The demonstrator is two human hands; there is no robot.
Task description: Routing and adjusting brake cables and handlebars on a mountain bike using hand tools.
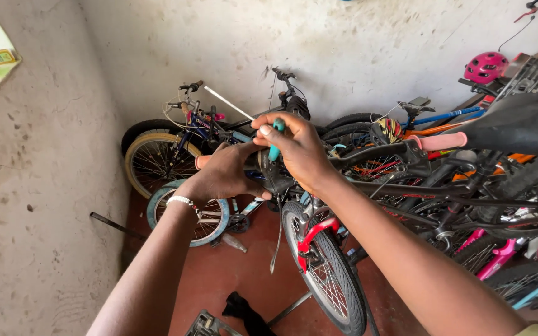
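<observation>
In the corner of a rough plastered room, over a red floor [219, 274], I log the following, largest first.

1. Stack of bicycles [406, 186] leaning against the back wall [344, 43], wheels and frames overlapping; a black saddle [521, 124] juts in at right, a pink helmet [486, 66] sits above it.
2. Bicycle in hand: front wheel [325, 267] with red fork points toward me, handlebar [375, 152] runs across the view with a pink grip [442, 142] at its right end.
3. My left hand [222, 177], closed around the bar's left side near the stem, steadying it; a beaded bracelet [182, 200] on the wrist.
4. My right hand [297, 149], fingers pinched on a teal-handled screwdriver [275, 140] held upright over the stem area; the tip is hidden, so I cannot tell what it engages.
5. Loose items on the floor: a black rag [244, 311], a pedal [205, 325].

Handling note, my judgement: keep the tool square to the fastener, press down before turning, and let the left hand hold the bar from swinging.

Room: tight at right, where neighbouring frames crowd the bar end; open floor lies left and toward me, bounded by the side wall [38, 186].
</observation>
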